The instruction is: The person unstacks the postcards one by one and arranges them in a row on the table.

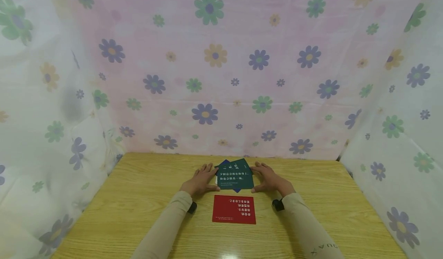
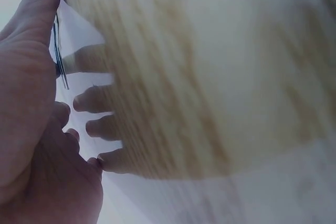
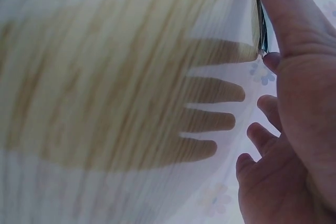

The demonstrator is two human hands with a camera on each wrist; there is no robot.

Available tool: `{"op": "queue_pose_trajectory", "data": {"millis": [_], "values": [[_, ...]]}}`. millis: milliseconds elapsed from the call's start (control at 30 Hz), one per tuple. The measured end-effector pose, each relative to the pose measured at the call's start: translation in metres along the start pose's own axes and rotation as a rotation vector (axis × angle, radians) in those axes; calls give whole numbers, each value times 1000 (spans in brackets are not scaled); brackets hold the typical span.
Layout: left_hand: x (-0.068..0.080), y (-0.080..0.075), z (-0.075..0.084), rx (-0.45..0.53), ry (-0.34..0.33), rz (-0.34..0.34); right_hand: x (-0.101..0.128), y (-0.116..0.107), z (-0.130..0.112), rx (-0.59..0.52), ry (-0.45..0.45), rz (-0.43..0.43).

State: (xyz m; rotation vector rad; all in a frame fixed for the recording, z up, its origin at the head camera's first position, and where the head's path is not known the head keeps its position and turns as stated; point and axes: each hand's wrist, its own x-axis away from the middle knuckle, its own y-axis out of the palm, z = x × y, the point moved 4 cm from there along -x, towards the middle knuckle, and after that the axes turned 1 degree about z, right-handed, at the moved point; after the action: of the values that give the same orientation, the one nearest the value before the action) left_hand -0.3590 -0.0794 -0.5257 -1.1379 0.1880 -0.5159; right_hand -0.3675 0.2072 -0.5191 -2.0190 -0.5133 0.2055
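Note:
A green card (image 1: 236,179) with white printed characters lies on top of a small, unevenly fanned stack. A blue card (image 1: 225,161) shows at its corners beneath. At the stack's left side is my left hand (image 1: 200,181), fingers spread and fairly straight, thumb toward the near corner. My right hand (image 1: 272,180) mirrors it on the right, fingertips at the card edges. Thin card edges (image 2: 59,51) appear beside the left thumb and index finger in the left wrist view. Nearer to me, a red card (image 1: 233,210) with white characters lies flat, apart from both hands.
The cards lie on a wooden table (image 1: 145,197) with a light grain. Behind it hangs a flower-patterned pink cloth (image 1: 235,93), with similar pale cloth at the left and right sides. Black wrist devices (image 1: 278,205) sit at both cuffs.

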Motion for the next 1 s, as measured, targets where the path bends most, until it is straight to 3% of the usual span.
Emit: {"op": "queue_pose_trajectory", "data": {"millis": [500,1000], "values": [[1,-2,1,-6,16,2,-1,1,4,-50,-20,34],[-1,-1,-2,26,-7,13,1,-1,2,-59,-58,38]]}}
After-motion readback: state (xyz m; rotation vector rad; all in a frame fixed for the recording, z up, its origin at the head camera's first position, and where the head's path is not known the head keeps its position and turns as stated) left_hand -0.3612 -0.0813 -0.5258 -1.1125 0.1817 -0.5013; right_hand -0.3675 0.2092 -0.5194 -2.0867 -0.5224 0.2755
